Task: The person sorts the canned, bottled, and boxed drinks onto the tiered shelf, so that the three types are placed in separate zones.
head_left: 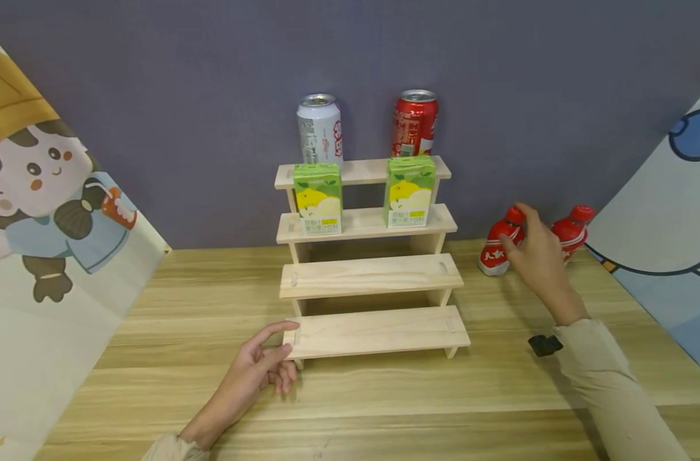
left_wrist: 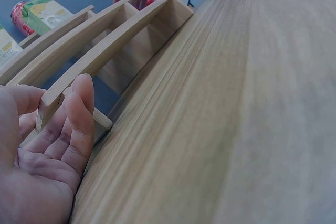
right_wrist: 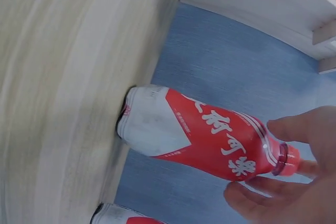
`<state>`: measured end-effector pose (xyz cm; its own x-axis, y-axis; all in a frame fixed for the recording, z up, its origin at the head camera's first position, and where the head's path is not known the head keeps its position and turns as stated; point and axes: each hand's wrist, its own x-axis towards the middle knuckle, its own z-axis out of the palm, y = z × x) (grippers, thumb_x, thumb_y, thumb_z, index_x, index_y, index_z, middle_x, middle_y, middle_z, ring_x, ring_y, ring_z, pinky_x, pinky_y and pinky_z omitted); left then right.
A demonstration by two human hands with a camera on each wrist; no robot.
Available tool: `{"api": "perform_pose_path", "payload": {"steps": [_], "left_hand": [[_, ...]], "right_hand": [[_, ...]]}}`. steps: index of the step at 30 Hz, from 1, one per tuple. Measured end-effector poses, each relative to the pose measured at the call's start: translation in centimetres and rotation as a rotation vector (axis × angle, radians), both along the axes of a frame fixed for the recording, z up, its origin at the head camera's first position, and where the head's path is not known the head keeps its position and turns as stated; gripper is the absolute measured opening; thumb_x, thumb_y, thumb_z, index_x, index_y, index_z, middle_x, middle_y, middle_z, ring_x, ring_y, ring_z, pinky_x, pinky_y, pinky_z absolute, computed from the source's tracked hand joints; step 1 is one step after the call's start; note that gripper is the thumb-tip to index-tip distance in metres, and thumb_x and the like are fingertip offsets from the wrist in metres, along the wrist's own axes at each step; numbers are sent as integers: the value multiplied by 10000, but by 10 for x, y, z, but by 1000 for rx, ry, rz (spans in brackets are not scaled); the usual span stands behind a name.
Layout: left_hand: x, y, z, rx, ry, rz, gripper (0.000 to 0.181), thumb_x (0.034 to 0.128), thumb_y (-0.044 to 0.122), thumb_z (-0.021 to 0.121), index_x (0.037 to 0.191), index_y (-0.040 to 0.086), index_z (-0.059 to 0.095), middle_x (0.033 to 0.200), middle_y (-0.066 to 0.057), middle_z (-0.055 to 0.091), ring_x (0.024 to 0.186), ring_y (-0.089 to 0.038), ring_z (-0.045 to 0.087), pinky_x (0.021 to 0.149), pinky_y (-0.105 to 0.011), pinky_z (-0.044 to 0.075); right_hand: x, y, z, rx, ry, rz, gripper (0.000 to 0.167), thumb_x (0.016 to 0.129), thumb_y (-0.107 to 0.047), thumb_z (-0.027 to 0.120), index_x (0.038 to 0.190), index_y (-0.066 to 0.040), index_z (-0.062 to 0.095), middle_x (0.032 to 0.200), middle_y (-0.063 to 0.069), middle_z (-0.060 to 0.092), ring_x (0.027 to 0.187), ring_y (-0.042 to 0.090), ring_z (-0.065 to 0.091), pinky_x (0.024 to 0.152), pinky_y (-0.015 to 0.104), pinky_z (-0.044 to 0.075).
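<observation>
A stepped wooden display rack (head_left: 373,275) stands on the table. My left hand (head_left: 263,365) holds the left end of its lowest shelf, fingers curled about the board's edge (left_wrist: 50,100). At the right stand two red-and-white cola bottles. My right hand (head_left: 537,256) is at the nearer bottle (right_wrist: 210,135), thumb and fingers spread around its neck and red cap (right_wrist: 290,160). Whether they press on it is unclear. The other bottle (head_left: 571,230) is partly hidden behind that hand. Both bottles rest on the table.
On the top shelf stand a white can (head_left: 317,131) and a red can (head_left: 414,125). One step lower are two green-and-yellow juice cartons, left (head_left: 317,198) and right (head_left: 410,192). A grey-blue wall (head_left: 211,128) is behind, with printed panels at both sides.
</observation>
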<state>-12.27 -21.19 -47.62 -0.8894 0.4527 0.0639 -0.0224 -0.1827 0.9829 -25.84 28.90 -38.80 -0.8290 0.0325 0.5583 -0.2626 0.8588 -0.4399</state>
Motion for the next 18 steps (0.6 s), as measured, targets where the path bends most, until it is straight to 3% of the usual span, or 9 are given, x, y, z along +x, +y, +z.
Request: {"api": "perform_pose_path", "payload": {"steps": [1, 3, 8, 14, 18], "left_hand": [[0, 0, 0, 2, 1, -1, 465, 1063, 108, 466, 1497, 17, 325, 795, -89, 725, 608, -158, 654, 524, -257, 562], [0, 0, 0, 6, 2, -2, 467, 1064, 111, 466, 1498, 19, 324, 796, -88, 726, 608, -157, 654, 523, -254, 561], [0, 1, 0, 13, 4, -7, 462, 1066, 109, 461, 1496, 16, 322, 793, -81, 727, 606, -152, 653, 518, -248, 556], [0, 2, 0, 2, -11, 13, 450, 1064, 121, 473, 1485, 24, 347, 772, -92, 722, 590, -151, 650, 507, -254, 559], [1, 3, -1, -13, -30, 36, 452, 1056, 146, 499, 1478, 47, 370, 759, -105, 717, 578, -153, 648, 504, -263, 566]], "right_hand": [[0, -1, -1, 2, -11, -7, 679, 900, -67, 707, 1479, 10, 360, 826, 245, 576, 610, 321, 509, 523, 452, 430], [0, -2, -3, -6, -29, -6, 697, 911, -81, 702, 1486, 8, 317, 852, 273, 593, 610, 382, 560, 506, 475, 471], [1, -2, -5, -32, -40, -6, 703, 915, -84, 702, 1470, 26, 285, 1149, 391, 580, 880, 565, 607, 698, 658, 515], [-1, -2, -8, -33, -47, -2, 802, 849, -36, 772, 1467, 23, 265, 1196, 385, 552, 987, 571, 580, 811, 685, 500], [-2, -2, -11, -29, -26, 7, 819, 829, -14, 787, 1463, 23, 271, 1184, 383, 554, 984, 569, 578, 816, 691, 496]]}}
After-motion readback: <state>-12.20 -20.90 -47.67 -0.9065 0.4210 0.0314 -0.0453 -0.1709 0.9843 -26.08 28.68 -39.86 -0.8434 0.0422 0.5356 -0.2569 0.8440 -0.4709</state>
